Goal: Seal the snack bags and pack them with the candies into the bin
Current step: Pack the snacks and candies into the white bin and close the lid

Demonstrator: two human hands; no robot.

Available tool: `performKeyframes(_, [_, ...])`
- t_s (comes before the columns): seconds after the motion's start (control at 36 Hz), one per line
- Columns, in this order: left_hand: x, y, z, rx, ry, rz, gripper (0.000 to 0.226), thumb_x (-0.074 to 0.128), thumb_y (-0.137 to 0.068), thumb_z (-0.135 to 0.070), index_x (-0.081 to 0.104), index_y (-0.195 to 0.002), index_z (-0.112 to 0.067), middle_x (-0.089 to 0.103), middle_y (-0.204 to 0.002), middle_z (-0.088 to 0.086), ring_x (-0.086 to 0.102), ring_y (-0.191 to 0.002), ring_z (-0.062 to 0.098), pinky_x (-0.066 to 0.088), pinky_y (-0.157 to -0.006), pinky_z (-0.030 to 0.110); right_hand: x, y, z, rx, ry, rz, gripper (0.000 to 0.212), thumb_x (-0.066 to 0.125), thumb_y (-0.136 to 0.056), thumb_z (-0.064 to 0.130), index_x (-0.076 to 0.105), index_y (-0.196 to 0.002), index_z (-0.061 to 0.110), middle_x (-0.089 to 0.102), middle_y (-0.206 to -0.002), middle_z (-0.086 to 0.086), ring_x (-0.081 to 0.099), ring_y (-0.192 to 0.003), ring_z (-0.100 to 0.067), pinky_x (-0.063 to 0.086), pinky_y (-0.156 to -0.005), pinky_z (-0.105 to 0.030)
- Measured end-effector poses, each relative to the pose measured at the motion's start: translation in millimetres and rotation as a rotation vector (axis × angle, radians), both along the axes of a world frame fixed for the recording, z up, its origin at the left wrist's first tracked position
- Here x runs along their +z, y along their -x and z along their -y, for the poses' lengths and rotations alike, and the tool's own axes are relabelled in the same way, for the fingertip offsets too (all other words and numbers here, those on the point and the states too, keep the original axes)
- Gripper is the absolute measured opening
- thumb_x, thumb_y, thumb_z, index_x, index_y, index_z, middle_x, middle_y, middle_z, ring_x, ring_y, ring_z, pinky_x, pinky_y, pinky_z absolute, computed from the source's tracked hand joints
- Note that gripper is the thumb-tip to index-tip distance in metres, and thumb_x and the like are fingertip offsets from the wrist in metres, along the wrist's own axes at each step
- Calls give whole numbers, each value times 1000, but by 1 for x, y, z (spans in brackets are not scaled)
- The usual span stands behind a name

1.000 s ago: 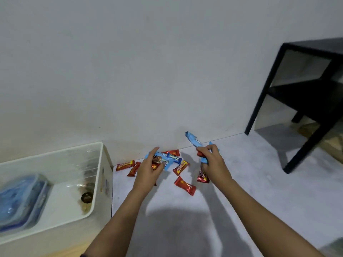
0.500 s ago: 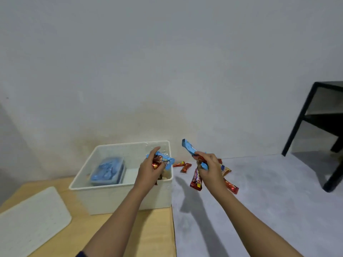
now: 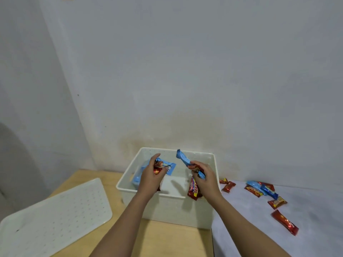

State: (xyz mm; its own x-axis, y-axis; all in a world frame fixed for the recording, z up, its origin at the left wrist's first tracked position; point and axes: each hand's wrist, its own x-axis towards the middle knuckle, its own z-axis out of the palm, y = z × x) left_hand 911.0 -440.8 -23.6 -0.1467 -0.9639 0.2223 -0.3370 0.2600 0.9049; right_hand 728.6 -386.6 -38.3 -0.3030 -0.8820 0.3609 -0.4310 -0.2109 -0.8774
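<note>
The white bin (image 3: 206,210) stands on the wooden table with both my hands above its opening. My left hand (image 3: 151,178) grips a bunch of candies, a blue wrapper (image 3: 168,166) and red ones among them. My right hand (image 3: 205,179) holds a long blue candy bar (image 3: 182,159) pointing up and a red bar (image 3: 193,190) hanging down over the front rim. A blue snack bag (image 3: 138,176) lies inside the bin, partly hidden by my left hand. Several red and blue candies (image 3: 263,190) lie loose on the grey surface to the right.
The bin's white perforated lid (image 3: 53,217) lies flat on the table at the left. A plain wall runs close behind the bin. One red candy (image 3: 284,222) lies apart, nearer to me on the grey surface.
Both hands have carried their candies leftward from the grey surface to above the bin. The view has swung left, bringing the bin to the centre and the lid into sight.
</note>
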Motion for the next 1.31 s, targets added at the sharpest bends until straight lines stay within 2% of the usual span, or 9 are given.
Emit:
performKeyframes(0.08, [-8,-6,8,-14,-20,13,48,62,-88,-25,42,-131,-31,61,-99,-3,57,-87,4,44,-67,12,-7,-8,10,1,-39,-8,39,58,-85,-5,63,-110,23,59,-106,-2,52,-96,3,42,-83,-3])
performKeyframes(0.19, [-15,-10,27,-30,-65,17,46,61,-87,-25,43,-130,-29,61,-103,1,56,-83,11,42,-63,15,-11,-17,25,-26,-78,8,35,56,-87,-2,62,-107,26,57,-107,-3,51,-94,-1,37,-72,4])
performKeyframes(0.36, [-23,-7,57,-61,-173,-11,48,62,-87,-27,41,-129,-27,58,-107,0,56,-94,15,45,-69,18,-17,-25,48,-104,-156,30,31,54,-88,1,61,-96,30,59,-108,-9,58,-95,-18,47,-66,-13])
performKeyframes(0.44, [-30,-5,68,-142,-221,81,49,63,-86,-33,40,-129,-27,58,-110,0,56,-100,18,45,-83,27,-20,-27,55,-133,-239,1,26,56,-88,8,61,-101,29,55,-110,-9,57,-97,-22,50,-75,-29])
performKeyframes(0.53, [-38,-4,72,-226,-267,209,48,61,-86,-35,41,-128,-24,58,-116,4,54,-100,18,41,-84,26,-25,-28,56,-126,-343,-83,34,59,-89,15,55,-122,22,46,-119,-4,48,-101,-14,40,-85,-27])
performKeyframes(0.67, [-46,-7,76,-348,-305,432,42,56,-88,-41,48,-123,-19,49,-131,10,50,-113,23,37,-87,27,-27,-28,51,-44,-449,-77,45,65,-85,22,50,-126,32,39,-135,-5,44,-122,-22,39,-106,-37])
performKeyframes(1.06, [-41,-5,75,-438,-247,449,22,55,-91,-30,64,-106,-16,58,-123,5,48,-101,14,34,-80,24,-13,-20,36,43,-481,-118,51,62,-87,14,48,-135,23,39,-146,0,35,-135,-17,29,-108,-29])
performKeyframes(1.17, [-32,19,72,-451,-194,422,21,55,-92,-24,65,-106,-12,66,-112,9,57,-95,17,37,-77,22,-2,0,20,26,-440,-77,49,60,-88,7,49,-134,19,43,-142,0,47,-126,-20,40,-102,-26])
performKeyframes(1.31, [-20,81,64,-475,-107,316,21,55,-91,-22,65,-108,-13,62,-117,6,58,-100,17,46,-71,19,6,54,-10,-75,-413,-42,48,59,-88,8,49,-133,22,45,-137,-3,50,-113,-15,47,-91,-24])
